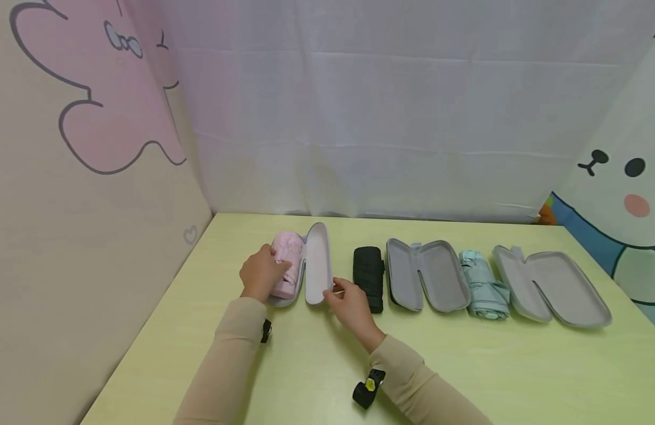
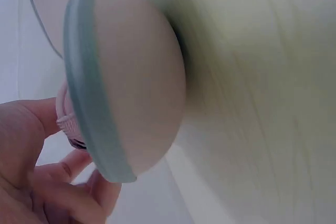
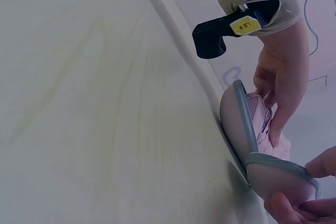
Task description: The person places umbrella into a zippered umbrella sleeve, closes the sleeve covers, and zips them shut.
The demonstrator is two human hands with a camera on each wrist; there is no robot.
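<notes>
The left hand [image 1: 262,273] grasps a folded pink umbrella [image 1: 287,251], thumb on its right side and fingers on its left. The umbrella lies lengthwise, near to far, in the left half of an open zip case [image 1: 289,303]. The right hand [image 1: 353,304] pinches the near right edge of that case's lid [image 1: 318,262], which is spread open to the right with its pale lining showing.

Just right of the lid, beyond the right hand, lies a folded black umbrella [image 1: 368,280]. Beside it on the right is a second case [image 1: 444,276], spread open with a grey lining. Next comes a mint-green umbrella [image 1: 484,286], loosely folded, and at the far right of the row a third case [image 1: 569,289], also open.

Everything rests on a pale yellow-green table [image 1: 306,378]. A white curtain [image 1: 386,118] hangs behind its far edge. The left wall shows a pink cartoon figure [image 1: 115,124]; the right, a white cartoon face [image 1: 614,195].
</notes>
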